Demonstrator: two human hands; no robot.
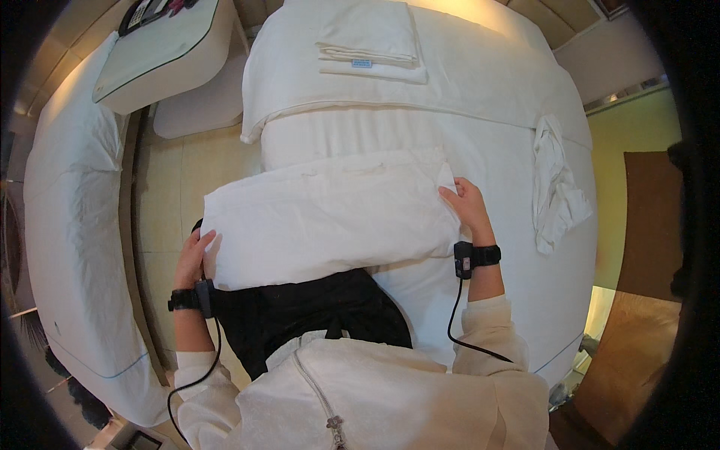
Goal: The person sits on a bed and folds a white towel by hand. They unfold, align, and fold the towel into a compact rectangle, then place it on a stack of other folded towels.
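A white pillow-like bundle of cloth (337, 219), perhaps a pillow in its case, stretches across my lap and the near edge of the bed. My left hand (192, 253) grips its left end, thumb on top and the other fingers mostly hidden. At the opposite end, my right hand (468, 205) pinches the upper right corner, where the fabric folds over. Beneath and beyond it spreads the white bed sheet (489, 169). Folded white linens (368, 34) with a small blue label lie near the head of the bed.
A crumpled white cloth (554, 185) rests on the bed's right side. To the left stands a second bed with white bedding (79, 236), past a strip of tiled floor (185, 163). Between the beds' heads is a glass-topped nightstand (163, 53) bearing a telephone (140, 14).
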